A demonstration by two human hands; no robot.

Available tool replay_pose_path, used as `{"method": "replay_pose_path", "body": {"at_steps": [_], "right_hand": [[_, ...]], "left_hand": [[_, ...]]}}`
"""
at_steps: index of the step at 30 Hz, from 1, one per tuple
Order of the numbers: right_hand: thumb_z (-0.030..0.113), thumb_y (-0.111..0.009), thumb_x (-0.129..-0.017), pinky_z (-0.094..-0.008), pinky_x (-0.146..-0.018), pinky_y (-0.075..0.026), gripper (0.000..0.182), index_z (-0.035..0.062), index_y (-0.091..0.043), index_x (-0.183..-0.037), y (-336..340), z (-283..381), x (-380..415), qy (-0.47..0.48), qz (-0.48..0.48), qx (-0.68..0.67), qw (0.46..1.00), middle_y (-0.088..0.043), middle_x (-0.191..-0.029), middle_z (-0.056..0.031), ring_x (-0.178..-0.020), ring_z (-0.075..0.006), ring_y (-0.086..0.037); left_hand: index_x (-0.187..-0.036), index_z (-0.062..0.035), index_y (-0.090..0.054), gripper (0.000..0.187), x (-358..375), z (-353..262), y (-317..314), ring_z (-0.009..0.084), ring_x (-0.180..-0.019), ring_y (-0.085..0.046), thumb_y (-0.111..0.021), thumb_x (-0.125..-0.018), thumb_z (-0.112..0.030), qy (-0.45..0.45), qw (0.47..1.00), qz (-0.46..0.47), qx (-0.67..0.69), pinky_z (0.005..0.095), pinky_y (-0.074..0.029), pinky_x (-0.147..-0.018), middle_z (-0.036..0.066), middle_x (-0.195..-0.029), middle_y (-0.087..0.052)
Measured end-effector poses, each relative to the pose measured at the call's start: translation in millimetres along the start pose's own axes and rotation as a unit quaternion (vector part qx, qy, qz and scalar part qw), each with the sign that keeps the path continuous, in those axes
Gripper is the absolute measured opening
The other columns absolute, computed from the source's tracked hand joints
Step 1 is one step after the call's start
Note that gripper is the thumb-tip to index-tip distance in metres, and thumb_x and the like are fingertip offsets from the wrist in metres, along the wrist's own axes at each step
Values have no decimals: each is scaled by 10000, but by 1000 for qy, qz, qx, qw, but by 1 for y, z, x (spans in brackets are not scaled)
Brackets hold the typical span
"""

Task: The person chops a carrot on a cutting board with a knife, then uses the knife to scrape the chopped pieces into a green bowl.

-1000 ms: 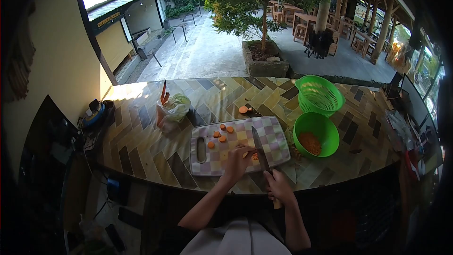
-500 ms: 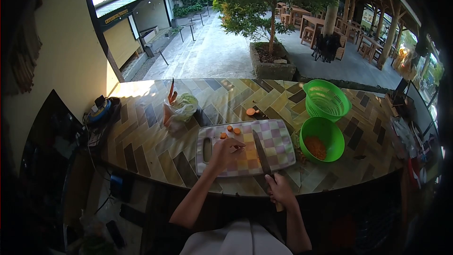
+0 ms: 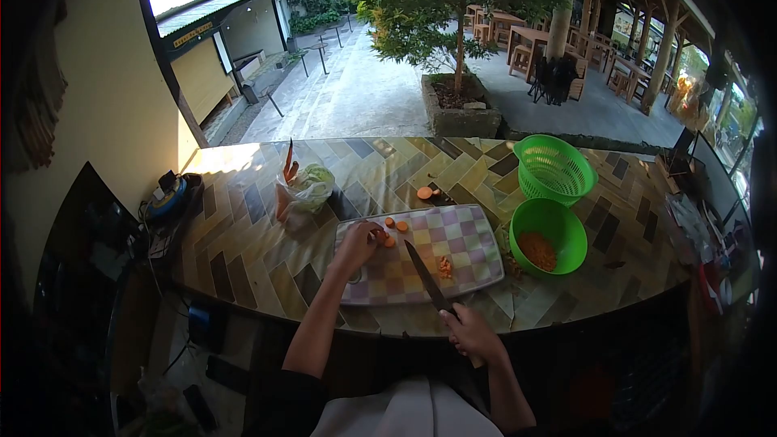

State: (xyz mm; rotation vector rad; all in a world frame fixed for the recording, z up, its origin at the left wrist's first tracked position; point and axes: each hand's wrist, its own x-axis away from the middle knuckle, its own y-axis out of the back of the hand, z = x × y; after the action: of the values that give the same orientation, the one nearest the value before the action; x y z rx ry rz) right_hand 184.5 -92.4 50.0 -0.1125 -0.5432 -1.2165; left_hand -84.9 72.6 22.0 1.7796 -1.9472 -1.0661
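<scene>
A checkered cutting board (image 3: 473, 263) lies on the table before me. My left hand (image 3: 358, 246) is over its left side, fingers curled at the carrot pieces (image 3: 390, 241); what its fingertips hold is too small to make out. Around a knife (image 3: 425, 273) handle my right hand (image 3: 472, 332) is closed, at the board's near edge. The blade points up and left, over the board. A small heap of chopped carrot (image 3: 445, 267) lies right of the blade. Grated or chopped orange bits (image 3: 537, 251) fill the bottom of a green bowl (image 3: 572, 231) right of the board.
A green colander (image 3: 558, 163) stands behind the bowl. Toward the back left is a plastic bag (image 3: 312, 188) with carrots in it. A carrot piece (image 3: 425, 193) lies behind the board. Cables and devices are at the table's left end.
My left hand has moved left, from the board's middle to the carrot pieces. The knife has shifted left and tilts more, and the chopped heap now shows.
</scene>
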Motion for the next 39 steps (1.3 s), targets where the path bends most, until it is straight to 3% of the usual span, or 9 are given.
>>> {"method": "replay_pose_path", "body": {"at_steps": [5, 7, 9, 12, 15, 18, 21, 25, 39], "right_hand": [[361, -499, -1025, -246, -385, -386, 326, 45, -483, -947, -7, 4, 1, 26, 0, 15, 1000, -480, -592, -15, -437, -76, -454], [359, -498, -1023, -258, -387, -396, 341, 23, -496, -968, -5, 2, 3, 24, -13, 9, 1000, -502, -605, -34, -446, -88, -476], [357, -496, -1021, -282, -388, -411, 376, -18, -520, -1006, 2, -3, 7, 11, -29, 5, 1000, -545, -632, -69, -463, -111, -516], [344, -499, -1016, -379, -475, -473, 388, -42, -529, -1013, 10, -6, 9, 7, -46, 88, 995, -607, -677, -159, -525, -259, -604], [324, -493, -1011, -491, -646, -490, 390, -63, -539, -1014, 9, -21, -4, 100, -102, 195, 970, -634, -783, -274, -728, -445, -629], [303, -499, -1012, -478, -615, -459, 364, -60, -526, -997, 5, -35, -18, 170, -201, 261, 929, -616, -753, -256, -701, -427, -622], [288, -504, -1006, -525, -708, -427, 354, -65, -518, -981, 3, -16, -9, 120, -186, 210, 952, -599, -825, -311, -868, -509, -571], [285, -506, -1007, -528, -697, -430, 346, -57, -510, -958, -11, -18, -7, 131, -178, 197, 955, -600, -819, -315, -851, -502, -583], [228, -472, -1008, -577, -693, -460, 296, -64, -491, -957, -29, -8, -4, 103, -156, 285, 940, -613, -779, -333, -795, -516, -603]], "left_hand": [[-940, 6, -721, 157, 3, 9, 0, 273, -771, -662, -681, -793, -35, -16, 998, -52, 30, 346, -529, -726, 141, -857, -684], [-939, 6, -721, 167, 17, -12, 3, 273, -777, -662, -709, -787, -62, 14, 994, -82, 67, 345, -531, -730, 139, -864, -688], [-940, 13, -718, 200, 38, -46, 5, 274, -787, -665, -735, -779, -105, 13, 997, -49, 55, 347, -532, -728, 142, -865, -686], [-943, 22, -715, 244, 57, -60, -25, 293, -797, -667, -752, -778, -155, 18, 999, -14, 41, 366, -533, -736, 149, -875, -685], [-938, 24, -715, 251, 62, -64, -59, 325, -845, -663, -746, -782, -170, 26, 999, -17, -18, 387, -526, -776, 170, -890, -682], [-948, 29, -715, 222, 62, -78, -65, 352, -925, -645, -716, -777, -113, 41, 997, -32, -60, 402, -508, -836, 194, -899, -678], [-964, 37, -717, 213, 63, -75, -69, 357, -999, -624, -674, -767, -30, 1, 998, -66, 9, 409, -492, -882, 202, -912, -677], [-980, 43, -723, 257, 62, -63, -68, 355, -1011, -620, -616, -747, 56, -75, 995, -31, 52, 424, -485, -904, 192, -959, -687], [-867, 33, -730, 231, 61, -59, -70, 348, -956, -644, -590, -692, 87, -64, 994, -55, 70, 404, -506, -868, 179, -918, -708]]}}
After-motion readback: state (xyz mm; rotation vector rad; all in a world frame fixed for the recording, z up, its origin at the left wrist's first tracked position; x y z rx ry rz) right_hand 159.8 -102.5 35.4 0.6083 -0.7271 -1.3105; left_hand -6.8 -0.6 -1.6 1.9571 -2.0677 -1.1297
